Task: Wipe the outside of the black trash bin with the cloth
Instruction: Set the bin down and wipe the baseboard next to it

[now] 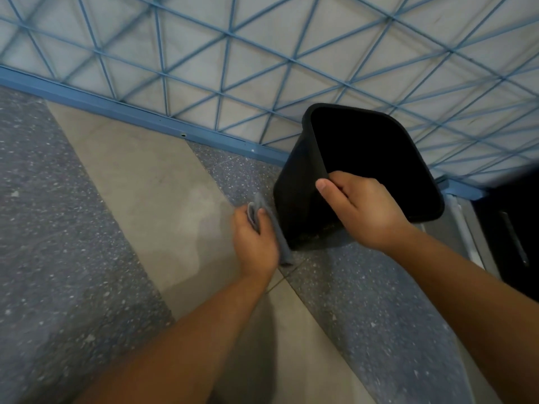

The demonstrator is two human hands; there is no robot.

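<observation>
The right hand (366,209) is closed over the near rim of the black trash bin (303,199), thumb lying on the outer wall and the fingers curled inside the opening, holding the bin tilted so its mouth faces up toward the camera. The left hand (253,243) is wrapped around a folded grey cloth (264,225), thumb pinning the folds, and presses the cloth against the bin's lower left outer side, near the base. The bin's bottom corner rests on or just above the floor (87,258); the pictures do not settle which. The floor is laid in speckled grey and plain beige slabs. Just behind the bin runs a blue baseboard (116,109), and above it a wall with a blue triangular lattice (227,33). A dark cabinet (513,228) stands to the right.
</observation>
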